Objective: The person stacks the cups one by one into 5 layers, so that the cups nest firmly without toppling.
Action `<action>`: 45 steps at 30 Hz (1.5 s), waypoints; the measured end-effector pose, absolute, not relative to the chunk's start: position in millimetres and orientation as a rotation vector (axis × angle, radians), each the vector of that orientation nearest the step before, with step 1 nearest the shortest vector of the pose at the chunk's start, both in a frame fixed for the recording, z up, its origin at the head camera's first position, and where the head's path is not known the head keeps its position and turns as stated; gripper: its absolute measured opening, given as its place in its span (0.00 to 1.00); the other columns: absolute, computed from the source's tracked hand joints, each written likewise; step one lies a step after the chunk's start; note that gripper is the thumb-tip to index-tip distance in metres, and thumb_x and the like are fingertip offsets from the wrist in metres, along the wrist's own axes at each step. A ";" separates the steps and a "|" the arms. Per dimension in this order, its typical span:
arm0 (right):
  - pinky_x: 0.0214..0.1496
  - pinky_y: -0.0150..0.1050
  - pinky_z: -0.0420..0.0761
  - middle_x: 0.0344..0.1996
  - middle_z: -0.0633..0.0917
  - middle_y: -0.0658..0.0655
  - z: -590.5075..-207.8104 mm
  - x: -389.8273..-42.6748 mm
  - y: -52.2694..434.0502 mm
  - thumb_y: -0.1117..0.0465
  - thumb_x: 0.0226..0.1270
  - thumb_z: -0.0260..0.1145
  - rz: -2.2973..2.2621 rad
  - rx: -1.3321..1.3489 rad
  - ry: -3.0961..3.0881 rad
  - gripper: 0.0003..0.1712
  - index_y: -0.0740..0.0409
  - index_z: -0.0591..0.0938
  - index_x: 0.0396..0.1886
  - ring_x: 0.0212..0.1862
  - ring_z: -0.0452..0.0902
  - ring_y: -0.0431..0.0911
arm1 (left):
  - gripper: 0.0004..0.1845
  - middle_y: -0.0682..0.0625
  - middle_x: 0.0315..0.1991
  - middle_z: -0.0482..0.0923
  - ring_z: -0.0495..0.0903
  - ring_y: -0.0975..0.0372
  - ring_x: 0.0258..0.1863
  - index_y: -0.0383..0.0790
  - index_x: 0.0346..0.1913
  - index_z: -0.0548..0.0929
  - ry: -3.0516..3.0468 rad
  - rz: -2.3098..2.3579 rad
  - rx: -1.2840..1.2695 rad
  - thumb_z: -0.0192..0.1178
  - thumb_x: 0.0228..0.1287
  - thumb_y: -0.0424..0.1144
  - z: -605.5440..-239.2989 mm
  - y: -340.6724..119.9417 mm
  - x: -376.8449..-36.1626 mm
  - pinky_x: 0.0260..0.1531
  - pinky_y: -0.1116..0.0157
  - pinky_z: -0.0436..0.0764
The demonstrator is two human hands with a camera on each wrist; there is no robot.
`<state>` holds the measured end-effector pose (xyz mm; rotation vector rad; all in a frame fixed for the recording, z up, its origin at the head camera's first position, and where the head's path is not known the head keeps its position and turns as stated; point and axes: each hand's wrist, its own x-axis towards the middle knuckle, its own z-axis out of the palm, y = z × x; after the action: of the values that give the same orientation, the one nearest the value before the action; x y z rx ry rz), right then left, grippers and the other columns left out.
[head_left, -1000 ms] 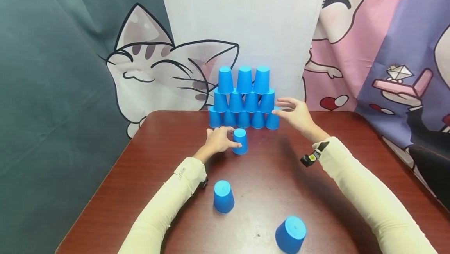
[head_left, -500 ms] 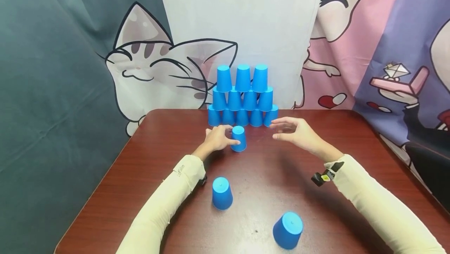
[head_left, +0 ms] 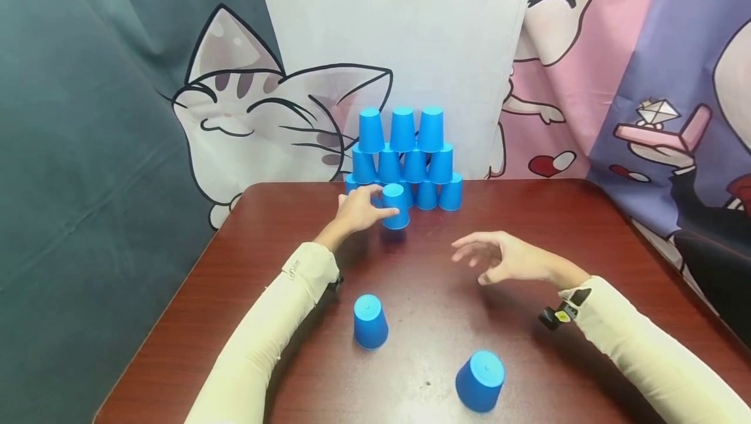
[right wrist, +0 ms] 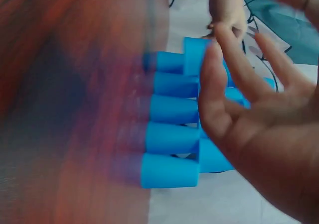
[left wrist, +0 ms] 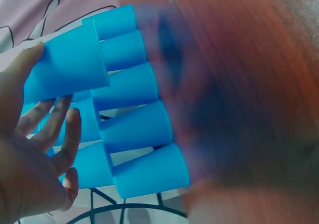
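Observation:
My left hand [head_left: 359,209] grips an upside-down blue cup [head_left: 396,207] between thumb and fingers, held above the table in front of a stack of blue cups. In the left wrist view the thumb presses the side of that cup [left wrist: 70,62]. The stack [head_left: 414,164] has three tiers of upside-down cups, with three on the top tier; the held cup and my left hand hide part of the lower tier. Over the table to the right, my right hand [head_left: 509,258] hovers with fingers loosely bent and nothing in them, apart from any cup.
Two more upside-down blue cups stand on the reddish-brown table [head_left: 235,319]: a middle cup [head_left: 370,323] and a nearer right-hand cup [head_left: 480,381]. Behind the table hangs a printed cloth [head_left: 446,32] with cartoon figures, close behind the stack.
My left hand has lifted its cup off the table and moved it toward the stack. My right hand has drawn back from the stack's right side, toward me.

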<state>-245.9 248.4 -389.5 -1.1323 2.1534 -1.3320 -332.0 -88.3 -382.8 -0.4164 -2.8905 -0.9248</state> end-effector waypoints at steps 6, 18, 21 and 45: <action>0.43 0.50 0.83 0.57 0.79 0.69 -401.7 -234.9 258.1 0.67 0.58 0.70 -1.227 -1.240 1.907 0.36 0.56 0.72 0.68 0.53 0.75 0.65 | 0.39 0.47 0.58 0.81 0.75 0.53 0.59 0.44 0.66 0.75 -2.796 -0.988 -0.410 0.67 0.57 0.63 -370.3 -85.3 -329.5 0.57 0.46 0.63; 0.41 0.49 0.82 0.57 0.79 0.70 -417.9 -225.8 260.6 0.71 0.55 0.73 -1.199 -1.315 1.663 0.38 0.66 0.71 0.67 0.51 0.77 0.62 | 0.35 0.49 0.53 0.84 0.80 0.57 0.46 0.45 0.62 0.79 -2.440 -1.099 -0.345 0.65 0.58 0.65 -338.3 -75.6 -340.7 0.58 0.45 0.60; 0.39 0.48 0.83 0.57 0.79 0.69 -422.3 -224.0 258.1 0.69 0.57 0.74 -1.190 -1.334 1.601 0.37 0.67 0.71 0.67 0.49 0.78 0.62 | 0.35 0.49 0.54 0.83 0.80 0.57 0.46 0.45 0.62 0.79 -2.387 -1.085 -0.333 0.65 0.59 0.64 -327.3 -79.5 -344.4 0.58 0.45 0.59; 0.24 0.40 0.77 0.59 0.81 0.63 -436.5 -203.3 244.8 0.72 0.50 0.78 -1.136 -1.459 1.399 0.42 0.62 0.73 0.66 0.36 0.75 0.61 | 0.38 0.52 0.61 0.79 0.74 0.57 0.62 0.51 0.68 0.74 -2.422 -1.084 -0.197 0.60 0.60 0.68 -241.1 -79.1 -378.0 0.61 0.53 0.69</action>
<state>-203.3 244.8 -436.5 -1.4587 1.3988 -1.1359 -378.0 -79.1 -241.1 -0.1966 -2.4218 -1.0844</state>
